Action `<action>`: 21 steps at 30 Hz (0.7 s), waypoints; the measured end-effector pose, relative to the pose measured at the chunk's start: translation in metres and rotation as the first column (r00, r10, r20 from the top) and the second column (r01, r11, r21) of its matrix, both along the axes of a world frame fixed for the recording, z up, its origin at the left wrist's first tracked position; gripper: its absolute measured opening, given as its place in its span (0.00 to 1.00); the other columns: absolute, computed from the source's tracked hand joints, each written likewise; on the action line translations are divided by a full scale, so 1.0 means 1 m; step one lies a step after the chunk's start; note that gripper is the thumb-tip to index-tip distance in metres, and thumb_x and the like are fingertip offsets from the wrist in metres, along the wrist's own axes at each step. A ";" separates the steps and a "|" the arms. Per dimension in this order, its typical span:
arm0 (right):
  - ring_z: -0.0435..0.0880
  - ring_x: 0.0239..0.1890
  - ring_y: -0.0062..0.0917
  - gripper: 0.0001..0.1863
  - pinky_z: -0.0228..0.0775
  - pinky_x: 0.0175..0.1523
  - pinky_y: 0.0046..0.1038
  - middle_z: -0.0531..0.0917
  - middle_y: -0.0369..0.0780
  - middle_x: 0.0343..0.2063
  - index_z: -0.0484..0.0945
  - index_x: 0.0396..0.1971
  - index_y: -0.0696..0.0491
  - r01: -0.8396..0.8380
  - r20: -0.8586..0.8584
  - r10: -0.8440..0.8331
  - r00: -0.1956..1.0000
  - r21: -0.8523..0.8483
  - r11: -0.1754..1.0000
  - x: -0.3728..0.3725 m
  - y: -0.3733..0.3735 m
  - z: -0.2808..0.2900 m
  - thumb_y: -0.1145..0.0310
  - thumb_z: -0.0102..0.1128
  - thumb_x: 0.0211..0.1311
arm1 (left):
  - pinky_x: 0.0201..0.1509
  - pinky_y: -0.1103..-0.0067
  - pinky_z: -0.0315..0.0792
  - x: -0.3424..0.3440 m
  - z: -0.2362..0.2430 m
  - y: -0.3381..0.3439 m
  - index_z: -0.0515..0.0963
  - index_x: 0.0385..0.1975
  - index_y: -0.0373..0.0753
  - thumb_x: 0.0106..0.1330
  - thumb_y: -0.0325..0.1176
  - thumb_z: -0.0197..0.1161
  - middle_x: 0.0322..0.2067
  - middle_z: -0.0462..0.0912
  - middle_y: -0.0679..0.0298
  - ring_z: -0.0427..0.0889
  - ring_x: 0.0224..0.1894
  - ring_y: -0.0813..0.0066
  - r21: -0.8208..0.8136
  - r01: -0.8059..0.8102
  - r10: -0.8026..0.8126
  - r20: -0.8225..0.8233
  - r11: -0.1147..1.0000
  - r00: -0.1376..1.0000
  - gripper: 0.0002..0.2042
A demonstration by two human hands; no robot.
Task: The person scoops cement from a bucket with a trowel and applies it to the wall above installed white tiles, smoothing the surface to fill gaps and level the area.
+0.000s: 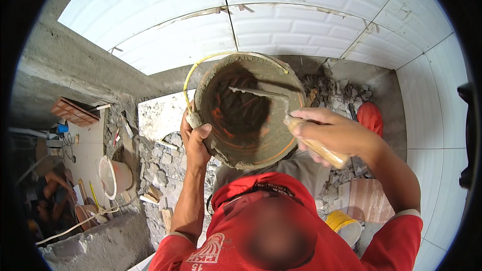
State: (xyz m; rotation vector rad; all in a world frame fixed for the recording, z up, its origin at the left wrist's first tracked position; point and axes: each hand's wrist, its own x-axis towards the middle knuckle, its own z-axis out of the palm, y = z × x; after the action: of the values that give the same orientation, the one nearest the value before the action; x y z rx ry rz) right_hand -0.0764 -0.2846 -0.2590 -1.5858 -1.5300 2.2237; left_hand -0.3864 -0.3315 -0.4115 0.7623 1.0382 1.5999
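A round bucket, its walls coated in grey cement, is tilted so that its mouth faces up at me. Wet mortar lies in it, with orange streaks showing through on the inner wall. My left hand grips the bucket's left rim, thumb on the edge, beside the end of its yellow carrying handle. In my right hand is a trowel, held by its thick wooden-coloured handle. Its bent shank and mortar-covered blade reach into the bucket from the right side.
White tiled walls stand ahead and at right. Rubble covers the floor around me. Nearby are a red bag-like thing, a yellow-rimmed pail and a patterned brown tile. At left stand a pale bucket and another person.
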 end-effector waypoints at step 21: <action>0.90 0.38 0.56 0.11 0.84 0.44 0.45 0.86 0.64 0.33 0.87 0.33 0.67 -0.382 0.260 0.279 0.924 0.615 0.690 -0.079 0.017 -0.063 0.78 0.58 0.56 | 0.63 0.74 0.71 0.012 0.014 0.004 0.75 0.64 0.29 0.45 0.37 0.64 0.52 0.83 0.59 0.80 0.53 0.69 -0.003 0.125 -0.120 -0.313 0.992 0.942 0.39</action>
State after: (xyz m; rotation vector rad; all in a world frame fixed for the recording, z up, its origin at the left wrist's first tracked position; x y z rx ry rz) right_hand -0.1552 -0.2673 -0.3218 -1.3227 -2.4474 1.3775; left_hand -0.3749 -0.3279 -0.3973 1.0970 1.1777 1.4104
